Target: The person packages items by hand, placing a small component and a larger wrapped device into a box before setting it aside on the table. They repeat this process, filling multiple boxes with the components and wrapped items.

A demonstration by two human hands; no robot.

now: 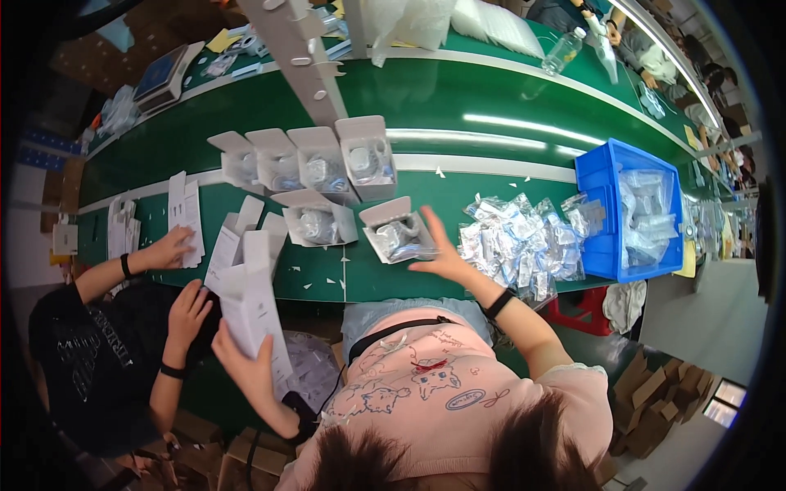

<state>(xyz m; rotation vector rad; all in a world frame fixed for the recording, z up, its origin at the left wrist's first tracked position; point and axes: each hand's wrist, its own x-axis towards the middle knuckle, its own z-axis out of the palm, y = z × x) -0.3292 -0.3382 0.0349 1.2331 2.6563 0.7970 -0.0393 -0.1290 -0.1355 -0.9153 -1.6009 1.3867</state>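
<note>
My left hand point(246, 367) grips a long white folded carton point(247, 307), thumb on its near face, held up at the table's front edge. My right hand point(444, 255) is spread, thumb and fingers apart, at the right side of an open white box point(381, 214). Whether it touches the box I cannot tell. Inside that box lies a clear bag point(400, 237) with a grey-white item. Another filled open box point(318, 222) stands just left of it. Behind them is a row of several open white boxes point(360, 178) with bagged items inside.
Right of my hand lies a heap of small clear packets point(520, 250), beside a blue bin point(630, 274) of bagged items. At left, a co-worker's hand point(173, 247) rests on flat white cartons point(185, 214). A metal post point(299, 61) rises behind the boxes. White scraps dot the green table point(368, 284).
</note>
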